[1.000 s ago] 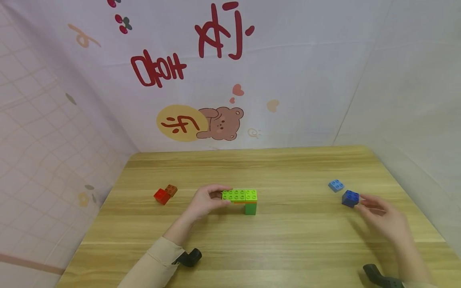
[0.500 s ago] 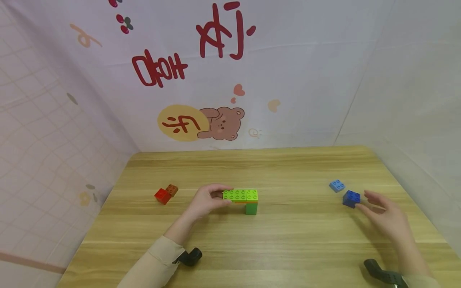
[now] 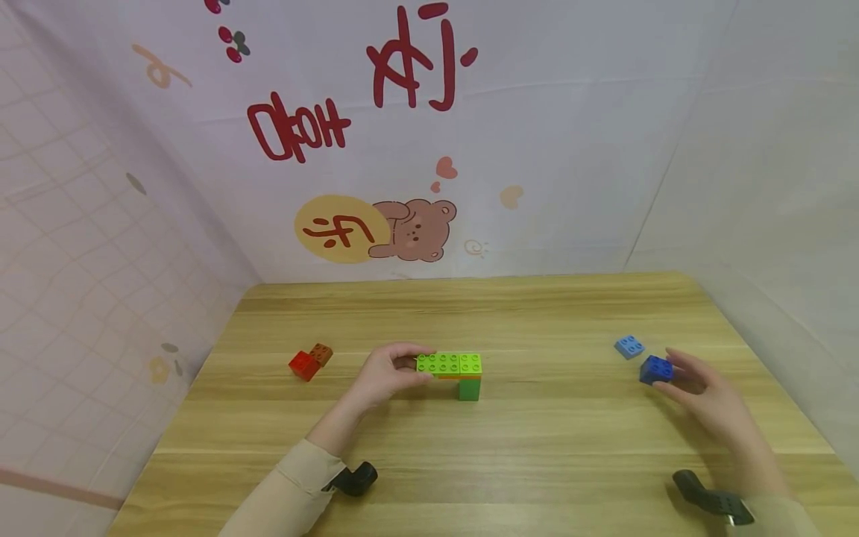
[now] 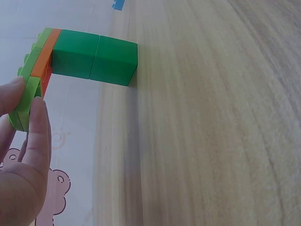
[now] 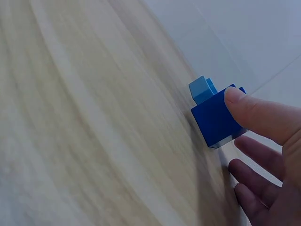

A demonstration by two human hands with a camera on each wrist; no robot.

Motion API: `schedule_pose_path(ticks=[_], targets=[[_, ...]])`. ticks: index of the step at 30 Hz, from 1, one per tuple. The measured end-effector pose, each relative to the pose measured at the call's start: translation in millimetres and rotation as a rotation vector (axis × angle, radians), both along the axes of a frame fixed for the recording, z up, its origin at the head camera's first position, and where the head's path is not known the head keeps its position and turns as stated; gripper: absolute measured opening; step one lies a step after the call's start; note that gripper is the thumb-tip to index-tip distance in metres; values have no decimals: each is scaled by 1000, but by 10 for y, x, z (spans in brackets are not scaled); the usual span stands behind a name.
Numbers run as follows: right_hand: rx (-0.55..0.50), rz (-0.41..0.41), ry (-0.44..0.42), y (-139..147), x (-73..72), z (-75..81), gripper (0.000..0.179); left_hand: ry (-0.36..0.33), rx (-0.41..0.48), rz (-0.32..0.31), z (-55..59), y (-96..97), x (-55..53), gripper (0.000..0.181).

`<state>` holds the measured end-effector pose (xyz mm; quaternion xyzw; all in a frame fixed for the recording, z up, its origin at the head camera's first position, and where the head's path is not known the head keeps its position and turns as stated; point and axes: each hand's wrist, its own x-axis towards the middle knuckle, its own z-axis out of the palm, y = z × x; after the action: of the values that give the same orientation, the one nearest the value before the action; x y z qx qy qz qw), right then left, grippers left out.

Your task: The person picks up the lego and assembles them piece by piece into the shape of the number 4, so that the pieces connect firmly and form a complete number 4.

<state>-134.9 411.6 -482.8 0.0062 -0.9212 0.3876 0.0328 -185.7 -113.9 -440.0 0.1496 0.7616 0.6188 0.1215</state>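
Note:
In the head view my left hand [image 3: 389, 375] pinches the left end of a lime-green toy building brick [image 3: 438, 363] between thumb and fingers. That brick forms the overhanging top of an L-shaped build. Under it runs a thin orange brick [image 4: 46, 52]. Two stacked dark green bricks [image 4: 94, 56] make its leg, which stands on the table. Over on the right, my right hand [image 3: 711, 395] has thumb and index finger on either side of a dark blue brick [image 3: 655, 370]. In the right wrist view the thumb covers one corner of it, and the other fingers hang loosely below.
A light blue brick [image 3: 629, 347] lies just behind the dark blue one. Toward the left, a red brick [image 3: 305, 366] sits against a brown brick [image 3: 322, 353]. White printed cloth [image 3: 570, 149] hangs behind the wooden table [image 3: 537, 462] and along its sides.
My right hand's index finger, lifted away from the dark blue brick half a second ago, has come back in against it. The left hand and the build stay in place.

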Motion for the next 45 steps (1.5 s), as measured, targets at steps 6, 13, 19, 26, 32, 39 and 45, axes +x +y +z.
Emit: schedule_pose_path(ticks=[6,13,19,26,32,39,45], targets=[[-3,-6,-14,-3,-25,-24,71,4,7,-1,1,-8,7,39],[9,-15,72,-1,-36,-70,58,2,12,1,7,-6,8,39],[-13,-27,82,-13,-21,-85,53,1,12,1,23,6,13,39],[-2,-49,86,-25,-17,-78,51,-9,12,10,19,4,9,38],[-8,-50,110,-50,-8,-78,49,2,19,2,18,4,13,38],[-29,-43,121,-178,25,-35,48,8,17,4,9,0,9,39],[-70,27,129,-352,7,18,45,10,14,-3,14,2,11,38]])
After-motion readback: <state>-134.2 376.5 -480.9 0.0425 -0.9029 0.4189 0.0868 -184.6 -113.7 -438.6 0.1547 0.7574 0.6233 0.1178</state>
